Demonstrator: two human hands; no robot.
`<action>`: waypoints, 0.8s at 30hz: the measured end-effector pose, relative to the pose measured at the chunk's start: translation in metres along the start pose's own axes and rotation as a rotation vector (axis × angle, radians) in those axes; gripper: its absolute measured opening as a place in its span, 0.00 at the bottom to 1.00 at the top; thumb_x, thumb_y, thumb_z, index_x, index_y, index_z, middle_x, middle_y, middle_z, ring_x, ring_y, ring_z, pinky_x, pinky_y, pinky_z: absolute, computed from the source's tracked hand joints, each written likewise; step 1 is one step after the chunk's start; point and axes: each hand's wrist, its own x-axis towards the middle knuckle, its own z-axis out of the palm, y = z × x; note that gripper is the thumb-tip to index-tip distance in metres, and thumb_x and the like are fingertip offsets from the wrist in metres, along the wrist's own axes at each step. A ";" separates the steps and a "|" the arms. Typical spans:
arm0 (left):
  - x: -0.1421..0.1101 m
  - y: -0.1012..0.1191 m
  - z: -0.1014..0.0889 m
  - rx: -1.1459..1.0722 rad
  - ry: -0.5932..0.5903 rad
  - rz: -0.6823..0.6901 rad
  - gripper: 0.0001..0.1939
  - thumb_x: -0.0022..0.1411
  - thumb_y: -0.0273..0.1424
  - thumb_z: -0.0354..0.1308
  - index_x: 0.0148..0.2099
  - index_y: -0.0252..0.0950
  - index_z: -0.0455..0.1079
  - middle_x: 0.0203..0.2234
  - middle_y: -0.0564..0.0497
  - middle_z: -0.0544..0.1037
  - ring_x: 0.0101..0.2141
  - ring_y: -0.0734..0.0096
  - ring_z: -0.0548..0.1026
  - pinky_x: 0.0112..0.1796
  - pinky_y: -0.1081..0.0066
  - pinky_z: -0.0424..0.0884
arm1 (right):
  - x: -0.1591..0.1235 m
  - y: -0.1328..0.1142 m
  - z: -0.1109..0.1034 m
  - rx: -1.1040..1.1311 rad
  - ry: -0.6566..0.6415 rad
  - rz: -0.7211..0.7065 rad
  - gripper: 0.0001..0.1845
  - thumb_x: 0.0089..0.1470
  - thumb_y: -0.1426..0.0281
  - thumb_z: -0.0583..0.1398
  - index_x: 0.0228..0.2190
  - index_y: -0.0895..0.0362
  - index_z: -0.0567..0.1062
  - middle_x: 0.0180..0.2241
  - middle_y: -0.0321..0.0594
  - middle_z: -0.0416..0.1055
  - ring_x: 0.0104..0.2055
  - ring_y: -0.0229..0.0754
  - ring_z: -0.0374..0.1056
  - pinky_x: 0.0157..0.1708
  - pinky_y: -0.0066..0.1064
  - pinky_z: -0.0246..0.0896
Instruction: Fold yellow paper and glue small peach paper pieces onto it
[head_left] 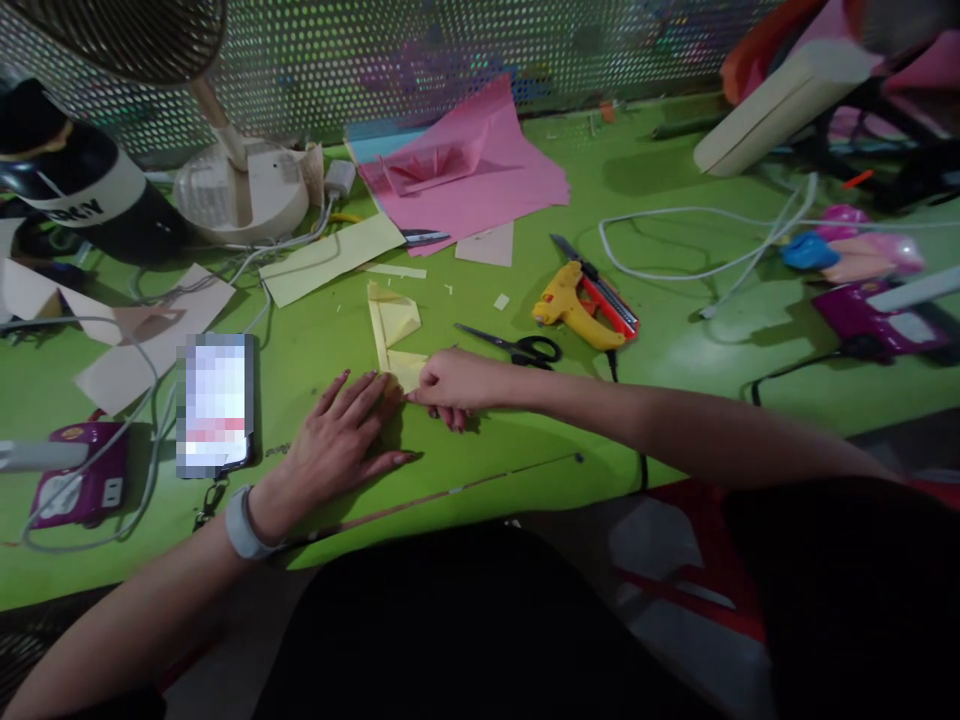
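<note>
A folded strip of pale yellow paper [391,324] lies on the green table, its far end standing up in angled folds. My left hand [334,440] is spread flat on the tabletop, its fingertips at the near left edge of the paper. From the right, my right hand [455,385] is closed with thumb and index finger pinched at the paper's near end; its other fingers curl underneath. Both hands partly hide that end. Black-handled scissors [517,346] lie just beyond my right hand. A yellow glue gun [574,305] rests beside a red utility knife [611,300].
Pink paper sheets [480,180] and a yellow paper strip [334,260] lie farther back. A phone [217,400] is left of my left hand. A fan [240,190] and a dark bottle [82,180] stand back left. White cables and purple power blocks [877,315] occupy the sides.
</note>
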 end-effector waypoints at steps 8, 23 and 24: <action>-0.002 -0.001 0.002 0.040 0.010 0.003 0.39 0.65 0.55 0.48 0.66 0.32 0.59 0.65 0.37 0.60 0.64 0.48 0.58 0.64 0.51 0.51 | 0.001 -0.001 -0.005 0.012 -0.056 0.025 0.19 0.59 0.63 0.60 0.20 0.60 0.69 0.15 0.34 0.70 0.15 0.32 0.67 0.19 0.24 0.61; 0.002 -0.005 -0.007 -0.094 0.015 -0.012 0.32 0.64 0.51 0.52 0.63 0.38 0.63 0.62 0.39 0.64 0.59 0.46 0.64 0.58 0.48 0.61 | -0.007 0.002 -0.013 -0.031 0.018 0.048 0.21 0.57 0.58 0.62 0.20 0.60 0.70 0.15 0.36 0.71 0.16 0.35 0.68 0.20 0.27 0.65; 0.006 -0.006 -0.013 -0.147 0.009 -0.027 0.29 0.64 0.49 0.53 0.61 0.38 0.65 0.59 0.39 0.67 0.56 0.48 0.67 0.55 0.50 0.65 | -0.006 0.001 -0.012 -0.042 0.027 0.051 0.21 0.57 0.58 0.62 0.20 0.60 0.71 0.15 0.36 0.71 0.16 0.35 0.68 0.20 0.27 0.66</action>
